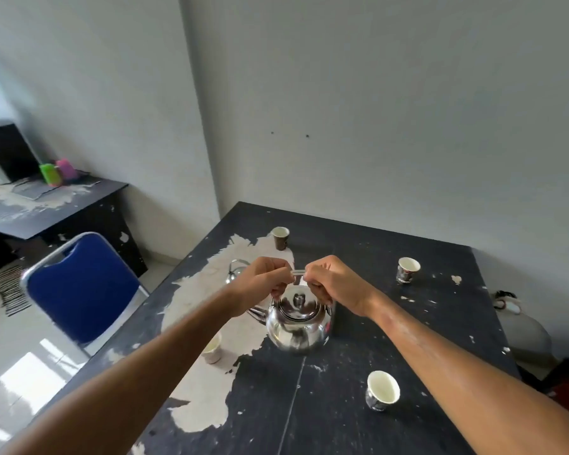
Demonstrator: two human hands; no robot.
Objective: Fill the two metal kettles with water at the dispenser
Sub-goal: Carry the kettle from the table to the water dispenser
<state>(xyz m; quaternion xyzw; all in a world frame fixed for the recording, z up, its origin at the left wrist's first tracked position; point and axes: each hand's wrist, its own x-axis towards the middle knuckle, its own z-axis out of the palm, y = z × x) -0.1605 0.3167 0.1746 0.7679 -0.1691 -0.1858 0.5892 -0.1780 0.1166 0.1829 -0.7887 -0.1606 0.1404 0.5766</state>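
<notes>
Kettle (298, 325) handle gripped, hands (266, 284) above

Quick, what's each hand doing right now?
Left hand: grips the thin wire handle of the shiny round metal kettle.
Right hand: grips the same handle.

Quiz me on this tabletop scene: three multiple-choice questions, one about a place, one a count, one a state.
1. Where is the second kettle?
A. behind the left hand
B. on the blue chair
C. on the floor

2. How many paper cups stand on the table?
A. two
B. four
C. six

3. Is the lid on the shiny metal kettle that is held?
A. off
B. on
C. hanging

Key: 1 A, the second kettle peeks out past the left hand. 2 B, four are visible. 3 B, the lid sits on the shiny metal kettle, whose handle both hands grip.
</notes>
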